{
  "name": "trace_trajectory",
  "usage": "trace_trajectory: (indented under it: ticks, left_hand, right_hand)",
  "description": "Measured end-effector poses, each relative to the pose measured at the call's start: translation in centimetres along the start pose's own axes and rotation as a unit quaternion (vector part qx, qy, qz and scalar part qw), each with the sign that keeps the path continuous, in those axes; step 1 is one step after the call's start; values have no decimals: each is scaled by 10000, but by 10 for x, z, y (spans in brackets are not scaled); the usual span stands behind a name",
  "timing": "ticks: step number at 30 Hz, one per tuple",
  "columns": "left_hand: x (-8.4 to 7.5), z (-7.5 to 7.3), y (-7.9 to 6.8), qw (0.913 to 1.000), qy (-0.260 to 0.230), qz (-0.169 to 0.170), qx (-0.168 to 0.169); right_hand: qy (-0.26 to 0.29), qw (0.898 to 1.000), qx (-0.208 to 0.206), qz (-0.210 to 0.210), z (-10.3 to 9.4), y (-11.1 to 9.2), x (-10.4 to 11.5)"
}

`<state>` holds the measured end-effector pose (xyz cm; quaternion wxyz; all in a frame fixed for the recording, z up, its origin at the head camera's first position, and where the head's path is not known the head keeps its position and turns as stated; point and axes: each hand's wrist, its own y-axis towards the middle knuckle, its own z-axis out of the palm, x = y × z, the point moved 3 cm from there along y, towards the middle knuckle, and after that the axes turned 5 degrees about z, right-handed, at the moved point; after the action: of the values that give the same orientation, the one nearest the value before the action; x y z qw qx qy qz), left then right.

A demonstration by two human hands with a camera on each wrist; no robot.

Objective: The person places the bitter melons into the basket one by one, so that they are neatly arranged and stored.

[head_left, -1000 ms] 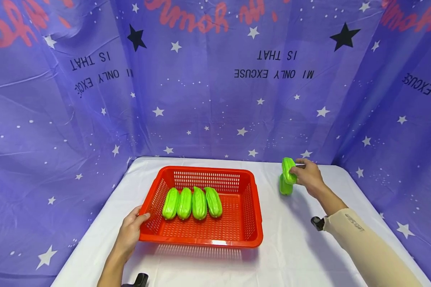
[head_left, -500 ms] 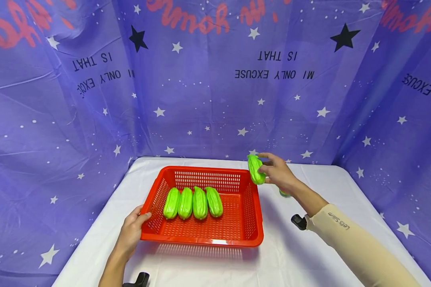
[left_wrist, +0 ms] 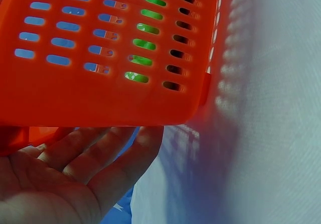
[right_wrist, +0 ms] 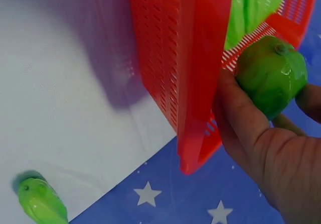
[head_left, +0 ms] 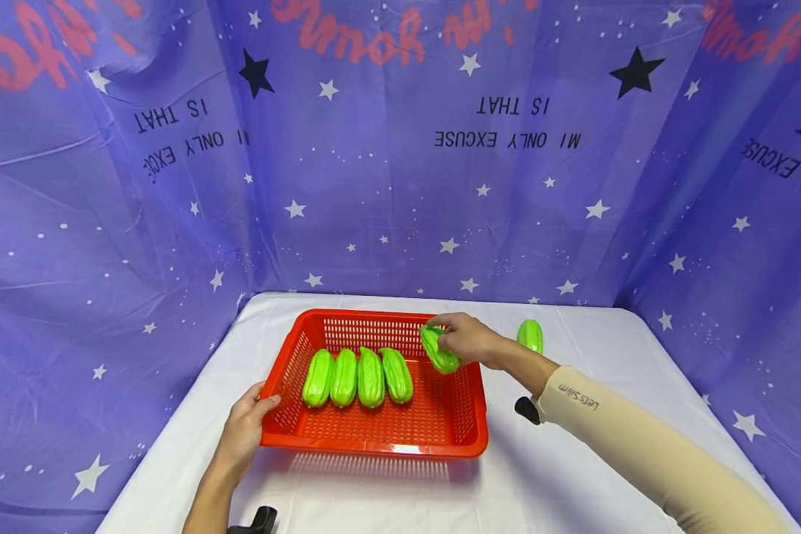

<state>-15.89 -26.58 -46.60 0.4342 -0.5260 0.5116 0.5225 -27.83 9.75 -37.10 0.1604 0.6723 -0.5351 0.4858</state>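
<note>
The red plastic basket (head_left: 367,446) stands on the white-covered table with several green ribbed gourds (head_left: 371,378) lying side by side in its left half. My left hand (head_left: 243,426) grips the basket's left edge, thumb over the rim; in the left wrist view its fingers pass beneath the rim. Over the right part of the basket, my right hand (head_left: 470,341) holds another green ribbed gourd (head_left: 443,357) between thumb and fingers. The right wrist view shows this gourd end-on (right_wrist: 271,76), just inside the basket wall (right_wrist: 200,73). Whether it touches the basket floor I cannot tell.
One more green gourd (head_left: 530,336) lies on the white cloth (head_left: 574,348) to the right of the basket, beyond my right forearm. A purple curtain (head_left: 400,185) with stars and lettering encloses the back and both sides of the table.
My right hand has carried a gourd leftward from above the gourd on the right to over the basket. That other gourd now shows more fully. The left hand keeps its grip.
</note>
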Motion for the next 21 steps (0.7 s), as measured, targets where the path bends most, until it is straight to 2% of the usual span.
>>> trace_trajectory:
  ticks: [5, 13, 21]
  left_hand:
    - [2, 0, -1, 10000, 63, -10, -4]
    - [2, 0, 0, 10000, 75, -29, -39]
    - [2, 0, 0, 10000, 37, -36, -31]
  right_hand:
    - [143, 9991, 308, 258, 13, 5, 5]
    - [21, 9979, 254, 601, 23, 18, 11]
    - [11, 9935, 595, 975, 29, 29, 9]
